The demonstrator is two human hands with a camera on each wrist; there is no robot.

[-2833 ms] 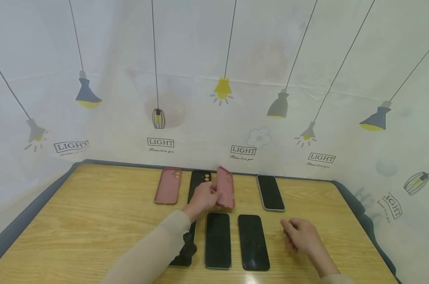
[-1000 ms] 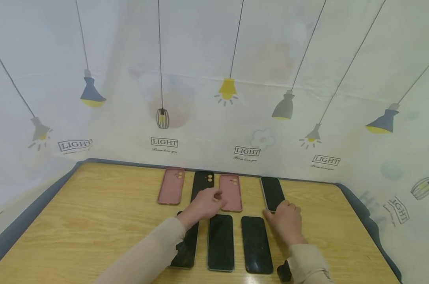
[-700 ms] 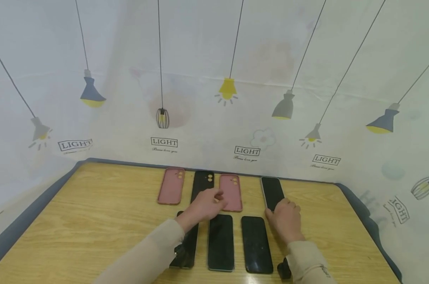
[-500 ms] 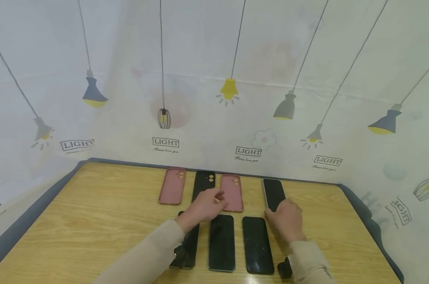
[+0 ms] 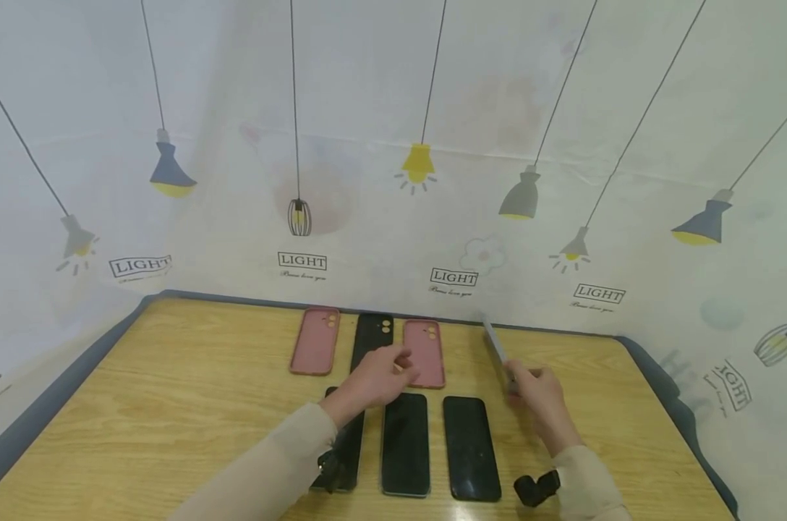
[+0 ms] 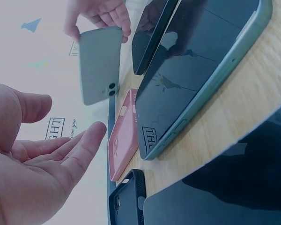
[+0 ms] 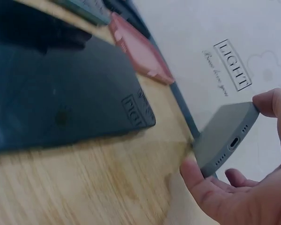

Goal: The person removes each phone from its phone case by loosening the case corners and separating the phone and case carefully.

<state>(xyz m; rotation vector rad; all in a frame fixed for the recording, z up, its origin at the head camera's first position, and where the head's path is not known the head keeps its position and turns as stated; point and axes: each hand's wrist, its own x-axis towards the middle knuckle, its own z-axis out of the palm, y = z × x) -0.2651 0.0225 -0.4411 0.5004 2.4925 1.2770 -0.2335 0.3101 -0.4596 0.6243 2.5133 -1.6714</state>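
My right hand [image 5: 542, 394] pinches the lower end of a phone [image 5: 495, 344] that is turned up on its edge at the back right of the table. In the left wrist view, the phone shows a plain grey-green back with two camera lenses; the right wrist view shows its charging port [image 7: 234, 142] between my thumb and fingers. My left hand [image 5: 377, 376] hovers palm inward, fingers relaxed and holding nothing, beside the right pink phone case [image 5: 426, 354]. My left hand partly covers a black phone case [image 5: 371, 334].
Another pink phone case [image 5: 315, 340] lies at the back left. Along the front lie a middle phone [image 5: 406, 449], a right phone [image 5: 471, 452] and a left phone [image 5: 351, 452] partly under my left forearm. A printed cloth wall [image 5: 367, 282] stands behind the table edge.
Earlier, my left hand let go of the right pink case, laid flat on the table. My right hand reached the back-right phone and has turned it from lying screen-up to on edge.
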